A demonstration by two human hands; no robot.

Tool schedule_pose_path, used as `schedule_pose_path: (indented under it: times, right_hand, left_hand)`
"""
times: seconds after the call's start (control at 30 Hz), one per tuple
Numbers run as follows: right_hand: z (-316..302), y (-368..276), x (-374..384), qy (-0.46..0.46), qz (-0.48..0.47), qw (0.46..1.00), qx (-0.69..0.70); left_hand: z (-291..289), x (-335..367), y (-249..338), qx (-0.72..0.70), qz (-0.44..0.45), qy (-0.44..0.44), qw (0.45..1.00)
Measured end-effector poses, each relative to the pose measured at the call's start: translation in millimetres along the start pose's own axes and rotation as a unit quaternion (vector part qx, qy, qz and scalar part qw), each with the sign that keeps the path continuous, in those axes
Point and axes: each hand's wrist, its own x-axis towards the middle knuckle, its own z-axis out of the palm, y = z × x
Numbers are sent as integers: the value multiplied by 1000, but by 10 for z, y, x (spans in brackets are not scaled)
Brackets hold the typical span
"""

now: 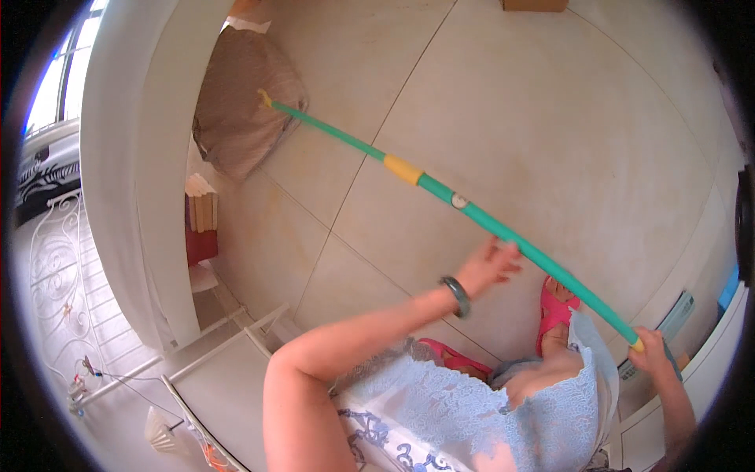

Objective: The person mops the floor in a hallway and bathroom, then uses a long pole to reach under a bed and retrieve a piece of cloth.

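Note:
A long green telescopic pole with a yellow collar slants across the view, from the lower right up to the far left. My right hand is closed round its near end, by a yellow ring. My left hand, with a dark bangle on the wrist, is beside the pole's middle. Its fingers are apart, slightly blurred, and not wrapped round the shaft. The pole's yellow hooked tip overlaps a brown, plastic-looking bundle on the floor; whether they touch I cannot tell.
Books stand under a white panel on the left. A white-framed board is at the lower left. Pale tiles make up the floor, with a cardboard box far off. White furniture edges the right.

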Motion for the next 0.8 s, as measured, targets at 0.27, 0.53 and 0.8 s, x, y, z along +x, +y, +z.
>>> schedule_pose_path:
  times: [0.27, 0.53, 0.8]
  right_hand:
    - [311, -975, 1227, 52, -47, 995, 76]
    - [303, -2597, 2840, 89, -156, 976, 126]
    - [-179, -4031, 3423, 45, -232, 971, 29]
  left_hand:
    - [-1095, -181, 964, -126, 147, 108, 975]
    - [-2023, -42, 2058, -5, 301, 296, 907]
    - [-2725, -286, 2459, 25, 231, 465, 854]
